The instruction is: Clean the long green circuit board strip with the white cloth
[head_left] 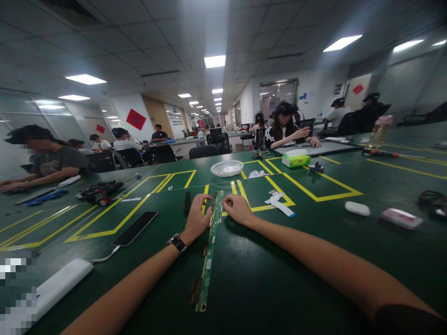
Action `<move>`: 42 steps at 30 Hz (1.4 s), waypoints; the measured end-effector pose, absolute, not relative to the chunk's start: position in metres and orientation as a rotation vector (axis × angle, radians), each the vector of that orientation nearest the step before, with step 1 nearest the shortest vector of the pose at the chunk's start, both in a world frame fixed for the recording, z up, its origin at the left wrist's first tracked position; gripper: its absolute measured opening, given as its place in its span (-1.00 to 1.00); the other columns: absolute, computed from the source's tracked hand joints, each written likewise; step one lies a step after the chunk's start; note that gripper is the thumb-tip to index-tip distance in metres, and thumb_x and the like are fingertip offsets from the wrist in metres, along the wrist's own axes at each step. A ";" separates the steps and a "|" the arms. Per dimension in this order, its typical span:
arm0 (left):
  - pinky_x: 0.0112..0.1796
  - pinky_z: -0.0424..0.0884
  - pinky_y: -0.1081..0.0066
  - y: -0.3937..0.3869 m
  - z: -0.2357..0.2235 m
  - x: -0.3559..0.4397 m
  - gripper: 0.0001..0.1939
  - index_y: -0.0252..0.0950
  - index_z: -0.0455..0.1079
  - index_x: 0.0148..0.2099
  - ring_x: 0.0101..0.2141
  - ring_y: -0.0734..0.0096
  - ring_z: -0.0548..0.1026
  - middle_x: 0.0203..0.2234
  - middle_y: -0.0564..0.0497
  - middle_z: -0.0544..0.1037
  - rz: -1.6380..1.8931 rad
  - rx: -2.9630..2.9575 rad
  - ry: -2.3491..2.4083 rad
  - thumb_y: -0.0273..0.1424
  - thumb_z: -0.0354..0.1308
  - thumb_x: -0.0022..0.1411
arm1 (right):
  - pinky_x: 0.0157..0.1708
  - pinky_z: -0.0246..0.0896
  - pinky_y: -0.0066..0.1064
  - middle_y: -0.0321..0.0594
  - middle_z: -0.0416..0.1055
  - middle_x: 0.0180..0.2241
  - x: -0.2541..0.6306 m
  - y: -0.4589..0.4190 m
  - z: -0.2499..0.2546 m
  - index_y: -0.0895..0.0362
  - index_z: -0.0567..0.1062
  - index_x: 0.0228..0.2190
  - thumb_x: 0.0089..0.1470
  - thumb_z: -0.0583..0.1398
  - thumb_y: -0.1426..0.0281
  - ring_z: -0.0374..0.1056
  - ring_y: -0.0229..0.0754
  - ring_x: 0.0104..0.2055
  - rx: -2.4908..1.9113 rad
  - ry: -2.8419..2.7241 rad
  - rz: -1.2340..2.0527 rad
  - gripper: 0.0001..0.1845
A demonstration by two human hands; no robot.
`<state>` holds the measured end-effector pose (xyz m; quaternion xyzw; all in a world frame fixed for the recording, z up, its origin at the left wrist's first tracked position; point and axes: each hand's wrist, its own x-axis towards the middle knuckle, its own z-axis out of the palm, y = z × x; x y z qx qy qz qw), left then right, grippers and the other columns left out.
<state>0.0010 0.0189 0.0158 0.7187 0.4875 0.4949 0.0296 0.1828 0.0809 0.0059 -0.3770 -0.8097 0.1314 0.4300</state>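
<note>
A long, narrow green circuit board (210, 253) lies lengthwise in front of me on the dark green table, with brown flexible strips along its left side. My left hand (197, 217) is at the left of its far end, thumb and forefinger curved apart with a gap between them. On the other side, the bent fingers of my right hand (239, 209) are pinched together at the board's right edge, by the far end. Whatever those fingertips may hold is hidden. A black bar-shaped piece (187, 202) lies just left of my left hand.
Beyond the board are a white plastic basket (226, 169) and white ribbon cables (280, 203). A phone (135, 228) on a cable and a white power strip (63, 284) lie left. A white case (357, 208) and pink-and-white box (401, 218) lie right. Co-workers sit around.
</note>
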 end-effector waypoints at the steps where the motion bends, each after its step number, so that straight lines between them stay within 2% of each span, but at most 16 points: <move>1: -0.11 0.36 0.27 0.018 0.016 0.003 -0.74 -0.25 0.37 -0.07 -0.10 0.17 0.41 -0.15 -0.08 0.45 1.505 2.269 1.489 -0.47 0.14 0.16 | -0.45 0.07 -0.48 -0.29 0.43 -0.52 0.183 0.081 0.006 0.14 0.49 -0.50 0.07 0.20 0.46 0.29 -0.26 -0.46 -0.942 -2.020 0.328 -0.87; 4: -0.06 0.34 0.25 0.018 0.017 0.005 -0.78 -0.23 0.40 -0.09 -0.05 0.15 0.39 -0.14 -0.07 0.44 1.463 2.372 1.472 -0.49 0.17 0.18 | -0.45 0.07 -0.48 -0.29 0.42 -0.52 0.183 0.080 0.006 0.14 0.48 -0.51 0.07 0.20 0.45 0.29 -0.26 -0.47 -0.939 -2.024 0.325 -0.86; 7: -0.12 0.35 0.27 0.020 0.017 0.003 -0.92 -0.23 0.42 -0.18 -0.15 0.21 0.42 -0.23 -0.05 0.46 1.446 2.408 1.485 -0.46 0.12 0.28 | -0.45 0.07 -0.48 -0.30 0.41 -0.52 0.182 0.079 0.007 0.14 0.48 -0.51 0.07 0.20 0.45 0.28 -0.27 -0.48 -0.929 -2.033 0.317 -0.87; 9: -0.19 0.35 0.31 0.021 0.017 0.001 -0.93 -0.24 0.41 -0.23 -0.23 0.24 0.43 -0.29 -0.04 0.48 1.436 2.413 1.500 -0.44 0.10 0.31 | -0.45 0.07 -0.48 -0.30 0.40 -0.52 0.182 0.078 0.007 0.14 0.48 -0.51 0.07 0.20 0.45 0.28 -0.27 -0.48 -0.926 -2.038 0.309 -0.86; 13: -0.29 0.32 0.35 0.021 0.017 -0.001 -0.88 -0.25 0.39 -0.30 -0.33 0.28 0.40 -0.34 -0.02 0.48 1.443 2.391 1.559 -0.39 0.10 0.33 | -0.44 0.07 -0.47 -0.29 0.40 -0.52 0.182 0.078 0.007 0.14 0.48 -0.51 0.09 0.20 0.43 0.29 -0.27 -0.47 -0.930 -2.056 0.291 -0.85; 19: -0.30 0.28 0.35 0.021 0.015 -0.001 -0.75 -0.25 0.33 -0.36 -0.35 0.28 0.37 -0.41 -0.01 0.44 1.435 2.341 1.638 -0.28 0.03 0.38 | -0.40 0.09 -0.46 -0.29 0.41 -0.47 0.183 0.074 0.008 0.14 0.48 -0.47 0.10 0.22 0.42 0.29 -0.28 -0.46 -0.906 -2.108 0.246 -0.88; 23: -0.31 0.25 0.36 0.020 0.015 -0.002 -0.59 -0.23 0.28 -0.47 -0.40 0.29 0.35 -0.52 0.01 0.40 1.400 2.304 1.678 -0.21 -0.08 0.42 | -0.35 0.11 -0.44 -0.29 0.42 -0.44 0.184 0.069 0.011 0.14 0.48 -0.46 0.11 0.23 0.41 0.30 -0.28 -0.45 -0.881 -2.146 0.216 -0.89; 29: -0.43 0.20 0.42 0.021 0.013 -0.004 -0.46 -0.24 0.20 -0.60 -0.54 0.38 0.31 -0.66 0.07 0.33 1.401 2.185 1.696 -0.11 -0.09 0.39 | -0.34 0.10 -0.43 -0.29 0.42 -0.44 0.185 0.067 0.013 0.14 0.48 -0.45 0.11 0.24 0.42 0.29 -0.28 -0.45 -0.886 -2.161 0.192 -0.90; 34: -0.48 0.19 0.45 0.023 0.013 -0.006 -0.41 -0.26 0.24 -0.62 -0.61 0.43 0.31 -0.70 0.09 0.34 1.420 2.045 1.702 -0.05 -0.10 0.39 | -0.32 0.10 -0.41 -0.28 0.43 -0.43 0.185 0.068 0.013 0.14 0.49 -0.45 0.11 0.23 0.41 0.31 -0.26 -0.43 -0.892 -2.170 0.175 -0.89; 38: -0.46 0.23 0.44 0.026 0.014 -0.010 -0.40 -0.27 0.28 -0.61 -0.58 0.39 0.36 -0.67 0.05 0.40 1.455 1.976 1.706 -0.04 -0.09 0.38 | -0.32 0.11 -0.42 -0.27 0.44 -0.42 0.185 0.070 0.011 0.14 0.49 -0.44 0.12 0.23 0.42 0.32 -0.26 -0.42 -0.910 -2.169 0.171 -0.90; 40: -0.43 0.26 0.43 0.027 0.014 -0.011 -0.45 -0.28 0.35 -0.53 -0.53 0.35 0.40 -0.61 0.03 0.45 1.473 1.968 1.698 -0.05 -0.09 0.38 | -0.32 0.11 -0.42 -0.27 0.44 -0.41 0.185 0.071 0.011 0.13 0.49 -0.44 0.12 0.23 0.42 0.32 -0.26 -0.42 -0.911 -2.171 0.169 -0.90; 42: -0.38 0.30 0.42 0.028 0.014 -0.011 -0.54 -0.28 0.43 -0.38 -0.45 0.32 0.44 -0.50 0.01 0.50 1.510 1.965 1.684 -0.09 -0.09 0.39 | -0.32 0.11 -0.42 -0.27 0.44 -0.41 0.185 0.071 0.011 0.13 0.50 -0.44 0.12 0.23 0.42 0.33 -0.25 -0.41 -0.912 -2.172 0.167 -0.91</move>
